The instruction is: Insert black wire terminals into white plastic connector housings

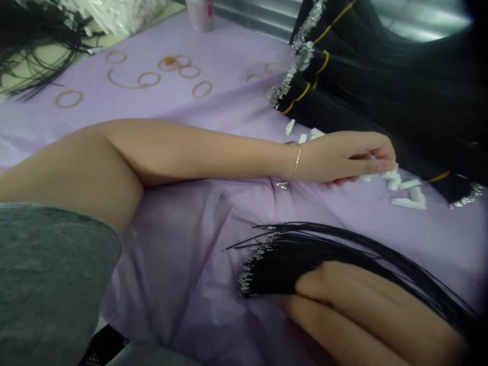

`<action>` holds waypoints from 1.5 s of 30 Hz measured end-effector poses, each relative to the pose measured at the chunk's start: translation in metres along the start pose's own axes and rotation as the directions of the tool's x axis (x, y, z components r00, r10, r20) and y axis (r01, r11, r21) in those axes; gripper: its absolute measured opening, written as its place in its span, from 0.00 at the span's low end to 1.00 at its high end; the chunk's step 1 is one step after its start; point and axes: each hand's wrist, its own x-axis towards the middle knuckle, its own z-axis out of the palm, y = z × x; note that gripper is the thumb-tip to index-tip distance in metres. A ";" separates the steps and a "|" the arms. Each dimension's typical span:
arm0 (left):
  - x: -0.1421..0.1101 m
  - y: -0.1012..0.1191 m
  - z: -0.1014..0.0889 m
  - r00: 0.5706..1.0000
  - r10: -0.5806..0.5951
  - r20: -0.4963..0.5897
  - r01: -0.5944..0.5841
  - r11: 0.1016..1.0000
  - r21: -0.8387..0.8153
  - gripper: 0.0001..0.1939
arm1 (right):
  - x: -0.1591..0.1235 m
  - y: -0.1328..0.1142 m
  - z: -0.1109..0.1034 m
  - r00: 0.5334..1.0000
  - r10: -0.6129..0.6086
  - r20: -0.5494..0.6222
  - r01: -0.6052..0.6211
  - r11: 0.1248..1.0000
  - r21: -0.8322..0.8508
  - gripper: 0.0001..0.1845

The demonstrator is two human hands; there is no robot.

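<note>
My left hand (343, 157) reaches across the lilac cloth (183, 284), its fingertips pinched on a small white tab (392, 175) among several loose white tabs (409, 195). A thin silver bracelet (297, 158) circles that wrist. My right hand (362, 310) lies at the lower right, fingers closed over a bundle of thin black hair strands (282, 259) whose ends carry tiny silver beads. Just beyond my left hand lie thick black hair bundles (343, 86), bound with yellow thread and tipped with silver.
Several tan rubber bands (148, 79) lie on the far cloth. Black strands (34, 51) spread at the top left, beside a white plastic bag (122, 10). A pink-labelled bottle (200, 12) stands at the far edge. A grey sleeve (49, 279) fills the lower left.
</note>
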 end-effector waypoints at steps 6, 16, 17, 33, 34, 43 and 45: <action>-0.001 0.002 0.001 1.000 -0.017 0.017 0.017 1.000 0.021 0.03 | 0.026 -0.010 0.008 0.995 -0.101 0.009 0.101 0.971 -0.217 0.23; -0.003 0.000 0.001 0.996 0.078 0.051 -0.078 0.997 -0.015 0.03 | 0.023 -0.001 0.002 0.971 0.213 0.105 -0.228 0.959 0.166 0.06; -0.003 0.000 0.001 0.996 0.077 0.049 -0.076 0.997 -0.013 0.03 | 0.023 -0.001 0.002 0.969 0.230 0.090 -0.244 0.950 0.193 0.06; -0.018 0.018 0.005 1.000 0.022 -0.001 -0.022 0.992 -0.123 0.05 | 0.020 0.020 -0.058 0.800 0.548 -0.244 -0.367 0.768 0.524 0.11; -0.019 0.019 0.006 1.000 -0.002 0.010 0.004 0.991 -0.133 0.05 | 0.017 0.025 -0.057 0.778 0.546 -0.311 -0.364 0.795 0.485 0.12; -0.016 0.007 -0.001 0.991 -0.113 -0.067 0.093 0.966 -0.241 0.11 | 0.020 0.064 -0.047 0.659 0.605 -0.447 -0.377 0.780 0.500 0.10; -0.015 0.005 -0.002 0.992 -0.105 -0.065 0.083 0.957 -0.278 0.10 | 0.020 0.066 -0.047 0.643 0.615 -0.457 -0.378 0.773 0.509 0.10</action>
